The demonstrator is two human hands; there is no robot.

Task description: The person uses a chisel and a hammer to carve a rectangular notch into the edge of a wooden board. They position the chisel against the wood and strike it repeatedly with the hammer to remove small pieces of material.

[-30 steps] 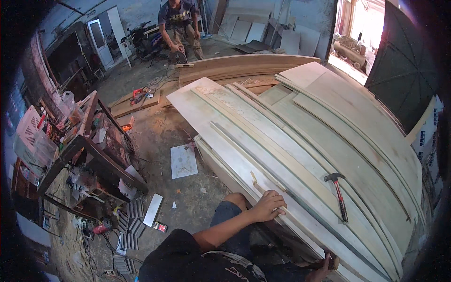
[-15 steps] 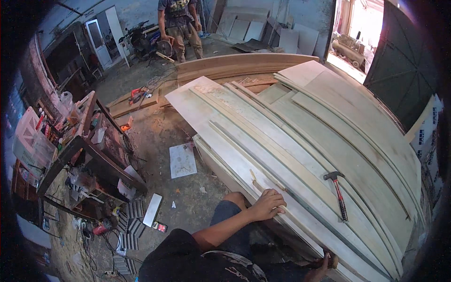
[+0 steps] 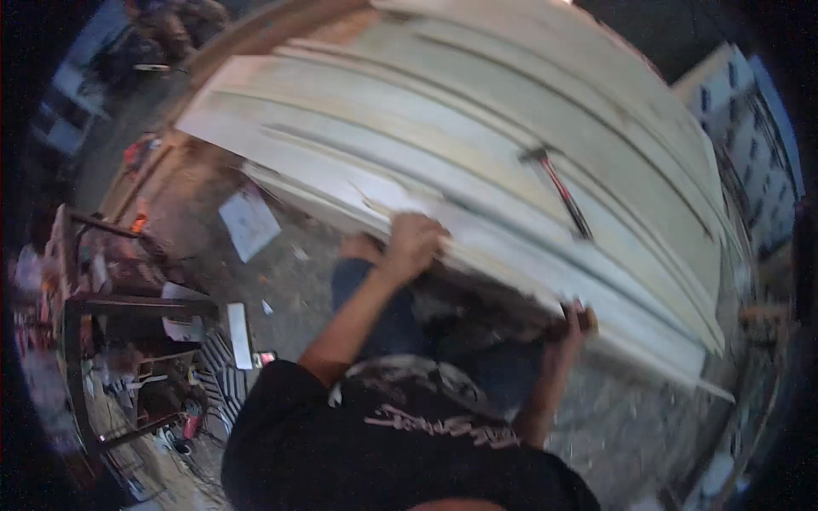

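My left hand point(image 3: 416, 245) is closed over the near edge of the stacked pale boards, its fingers curled round a long thin wooden strip point(image 3: 503, 266). At that same edge, farther right, my right hand point(image 3: 569, 330) grips a small dark object with a yellowish end point(image 3: 586, 320); blur hides its kind. A hammer point(image 3: 558, 192) with a red and black handle lies on the boards point(image 3: 511, 162) beyond both hands. Close to my left hand, a splintered sliver of wood point(image 3: 368, 198) rests on the top board.
A dark-framed workbench point(image 3: 141, 305) stands at the left. White sheets lie on the floor, one point(image 3: 249, 223) near the stack. Grey angled metal pieces point(image 3: 220, 375) are piled by the bench. Another person point(image 3: 175, 25) is at the far left, partly cut off.
The view has swung right and down, so the scene sits farther left and blurs. My left hand stays on the strip; my right hand and forearm now show more fully.
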